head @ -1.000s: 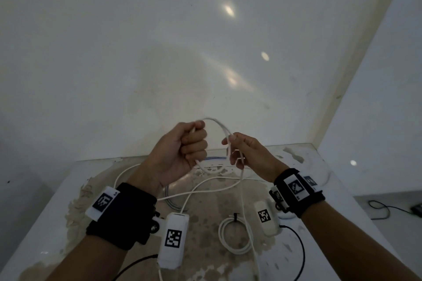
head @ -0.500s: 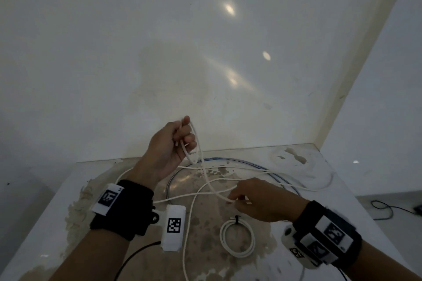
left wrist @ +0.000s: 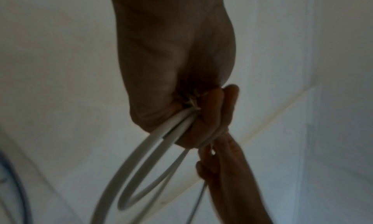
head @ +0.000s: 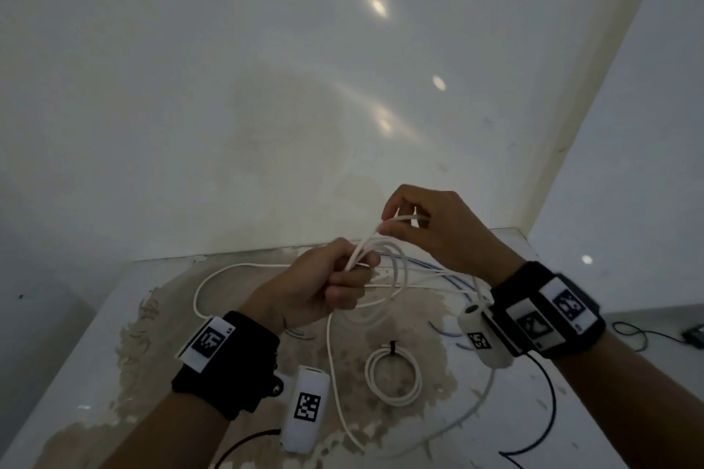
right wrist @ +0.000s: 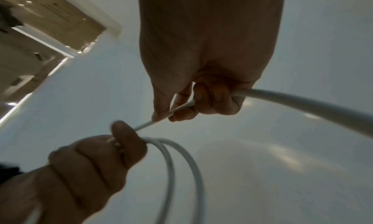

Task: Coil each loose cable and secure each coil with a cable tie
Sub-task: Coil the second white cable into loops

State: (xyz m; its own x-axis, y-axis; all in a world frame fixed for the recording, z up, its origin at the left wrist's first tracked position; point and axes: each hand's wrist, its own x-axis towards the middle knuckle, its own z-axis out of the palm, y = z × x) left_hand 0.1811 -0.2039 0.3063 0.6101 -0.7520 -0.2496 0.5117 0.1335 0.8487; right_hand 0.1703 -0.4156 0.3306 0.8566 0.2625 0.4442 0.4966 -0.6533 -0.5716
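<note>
1. As the head view shows, the left hand (head: 320, 286) grips loops of the white cable (head: 396, 266) above the table (head: 95, 335); the right hand (head: 438, 228) pinches a strand just above. A tied coil (head: 394, 377) lies on the table, and a blue cable (head: 453, 278) lies behind the hands.
2. In the left wrist view, curled fingers (left wrist: 214, 109) clamp two loops.
3. In the right wrist view, thumb and fingers (right wrist: 181, 106) pinch the strand that runs to the left hand.

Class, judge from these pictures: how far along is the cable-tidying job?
Done: one white coil lies on the table, bound by a black tie.
In hand: the left hand grips loops of a white cable; the right hand pinches the next stretch.
Left: its trailing length needs coiling and tying, then the blue cable.
</note>
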